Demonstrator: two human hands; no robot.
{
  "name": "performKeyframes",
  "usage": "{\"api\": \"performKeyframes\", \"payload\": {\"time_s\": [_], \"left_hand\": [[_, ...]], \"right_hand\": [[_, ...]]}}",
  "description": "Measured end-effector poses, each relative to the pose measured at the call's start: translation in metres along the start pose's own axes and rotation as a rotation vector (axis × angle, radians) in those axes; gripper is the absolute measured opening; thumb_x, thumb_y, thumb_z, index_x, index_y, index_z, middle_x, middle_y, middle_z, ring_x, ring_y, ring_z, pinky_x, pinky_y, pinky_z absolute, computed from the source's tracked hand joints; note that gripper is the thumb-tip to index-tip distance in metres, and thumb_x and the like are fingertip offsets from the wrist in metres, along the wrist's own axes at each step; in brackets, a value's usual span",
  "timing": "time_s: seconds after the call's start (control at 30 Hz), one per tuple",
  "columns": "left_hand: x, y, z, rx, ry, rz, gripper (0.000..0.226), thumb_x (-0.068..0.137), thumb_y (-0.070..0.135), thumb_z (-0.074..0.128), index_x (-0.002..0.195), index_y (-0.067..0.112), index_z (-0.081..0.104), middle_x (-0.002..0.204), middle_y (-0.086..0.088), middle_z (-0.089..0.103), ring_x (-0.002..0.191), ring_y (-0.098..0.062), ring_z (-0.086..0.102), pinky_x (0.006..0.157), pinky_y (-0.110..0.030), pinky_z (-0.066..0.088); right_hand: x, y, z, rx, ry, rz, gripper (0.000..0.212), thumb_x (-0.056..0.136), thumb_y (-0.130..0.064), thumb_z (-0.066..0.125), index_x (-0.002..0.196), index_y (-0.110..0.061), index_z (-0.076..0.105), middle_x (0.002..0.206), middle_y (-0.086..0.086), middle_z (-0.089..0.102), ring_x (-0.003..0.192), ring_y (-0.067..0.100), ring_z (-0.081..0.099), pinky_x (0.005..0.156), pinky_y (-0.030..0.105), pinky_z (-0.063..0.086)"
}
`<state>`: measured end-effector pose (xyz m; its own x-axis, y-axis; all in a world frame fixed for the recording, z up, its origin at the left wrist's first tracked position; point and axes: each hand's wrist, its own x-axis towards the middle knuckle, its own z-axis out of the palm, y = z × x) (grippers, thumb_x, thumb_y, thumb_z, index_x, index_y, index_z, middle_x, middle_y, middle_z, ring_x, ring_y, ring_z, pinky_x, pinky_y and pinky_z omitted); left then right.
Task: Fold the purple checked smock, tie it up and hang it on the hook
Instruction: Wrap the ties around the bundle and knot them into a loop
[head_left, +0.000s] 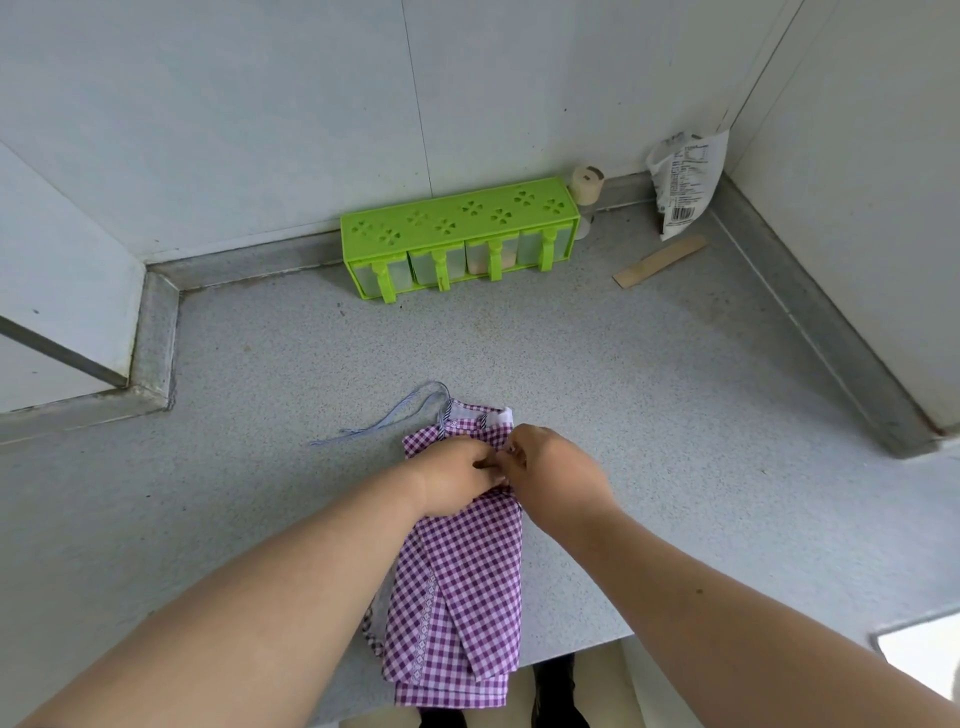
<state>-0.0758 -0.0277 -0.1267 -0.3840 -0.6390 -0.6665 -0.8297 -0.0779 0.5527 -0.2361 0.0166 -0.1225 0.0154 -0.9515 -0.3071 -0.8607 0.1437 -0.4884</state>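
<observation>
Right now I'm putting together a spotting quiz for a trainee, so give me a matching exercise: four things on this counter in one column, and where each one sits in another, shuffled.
Things
1. purple checked smock
2. green spice rack
3. white printed bag
4. flat wooden stick

Places
A. leaning in the far right corner
B. against the back wall, in the middle
C. lying flat on the counter, right of the rack
D. folded long, its near end hanging over the front edge, under both hands

Pairs: 1-D, 2-B, 3-A, 4-C
</observation>
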Motion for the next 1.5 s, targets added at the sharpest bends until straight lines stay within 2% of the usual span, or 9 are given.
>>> {"api": "performKeyframes", "payload": {"time_s": [0.27,0.43,0.67,0.83,1.0,1.13,1.27,1.4,1.5], "left_hand": [[0.005,-0.007,0.014,-0.073,0.166,-0.035,0.011,0.101,0.039,0.064,0.109,0.035,0.070,0.110,0.012,0.073,0.101,-0.010,0.068,0.097,-0.038,0.056],[0.006,-0.009,0.016,-0.113,0.218,-0.052,0.012,0.098,0.043,0.066,0.093,0.036,0.075,0.087,0.013,0.075,0.080,-0.009,0.071,0.080,-0.039,0.061],[0.000,-0.002,0.014,-0.132,0.223,-0.081,0.014,0.098,0.042,0.068,0.087,0.034,0.072,0.083,0.008,0.075,0.074,-0.017,0.073,0.073,-0.039,0.061],[-0.001,-0.002,0.014,-0.144,0.234,-0.067,0.017,0.098,0.039,0.069,0.084,0.029,0.073,0.083,0.007,0.073,0.064,-0.011,0.062,0.059,-0.031,0.050],[-0.003,-0.002,0.011,-0.190,0.223,-0.074,0.019,0.097,0.040,0.071,0.082,0.028,0.074,0.089,0.000,0.077,0.089,-0.027,0.075,0.081,-0.043,0.061],[-0.008,-0.011,0.009,-0.204,0.247,-0.034,0.021,0.100,0.041,0.068,0.085,0.027,0.072,0.086,-0.001,0.074,0.074,-0.016,0.066,0.071,-0.033,0.054],[-0.015,-0.023,0.006,-0.158,0.250,0.015,0.018,0.099,0.041,0.068,0.087,0.030,0.073,0.089,0.007,0.074,0.083,-0.014,0.070,0.083,-0.038,0.060],[-0.017,-0.018,0.007,-0.102,0.215,0.000,0.015,0.098,0.046,0.068,0.091,0.034,0.074,0.093,0.001,0.078,0.090,-0.028,0.075,0.082,-0.048,0.063],[-0.017,-0.015,0.007,-0.079,0.213,0.008,0.011,0.098,0.041,0.067,0.098,0.033,0.075,0.094,0.005,0.077,0.089,-0.021,0.074,0.081,-0.041,0.062]], "right_hand": [[-0.004,0.006,0.011,0.017,-0.025,-0.070,0.021,0.107,-0.030,0.053,0.101,-0.019,0.070,0.096,-0.004,0.059,0.082,0.016,0.061,0.067,0.023,0.048],[-0.008,0.009,0.007,0.113,-0.089,-0.079,0.030,0.096,-0.011,0.058,0.114,-0.029,0.075,0.106,-0.010,0.063,0.092,0.006,0.062,0.078,0.016,0.050],[-0.006,0.010,0.011,0.057,-0.057,-0.001,0.021,0.095,-0.034,0.070,0.111,-0.029,0.057,0.097,-0.011,0.063,0.084,0.009,0.062,0.069,0.024,0.052],[-0.006,0.017,0.014,0.053,-0.003,-0.029,0.013,0.098,-0.033,0.068,0.107,-0.024,0.070,0.099,-0.006,0.067,0.085,0.013,0.064,0.073,0.028,0.056],[-0.011,0.026,0.018,0.016,0.054,-0.118,0.013,0.100,-0.030,0.067,0.101,-0.022,0.077,0.093,-0.005,0.065,0.082,0.014,0.063,0.074,0.029,0.057],[-0.019,0.032,0.015,-0.029,0.056,-0.128,0.011,0.101,-0.026,0.065,0.091,-0.022,0.069,0.088,-0.011,0.059,0.078,0.010,0.059,0.069,0.026,0.054],[-0.029,0.044,0.010,-0.070,0.072,-0.124,0.015,0.101,-0.020,0.062,0.086,-0.025,0.062,0.089,-0.016,0.056,0.078,0.007,0.055,0.063,0.017,0.044],[-0.034,0.038,0.005,-0.125,0.110,-0.275,0.016,0.104,-0.016,0.051,0.091,-0.024,0.057,0.097,-0.013,0.057,0.080,0.011,0.055,0.066,0.029,0.051],[-0.025,0.025,-0.002,-0.171,0.132,-0.443,0.012,0.103,-0.012,0.052,0.101,-0.022,0.057,0.104,-0.009,0.062,0.083,0.016,0.057,0.076,0.030,0.051]]}}
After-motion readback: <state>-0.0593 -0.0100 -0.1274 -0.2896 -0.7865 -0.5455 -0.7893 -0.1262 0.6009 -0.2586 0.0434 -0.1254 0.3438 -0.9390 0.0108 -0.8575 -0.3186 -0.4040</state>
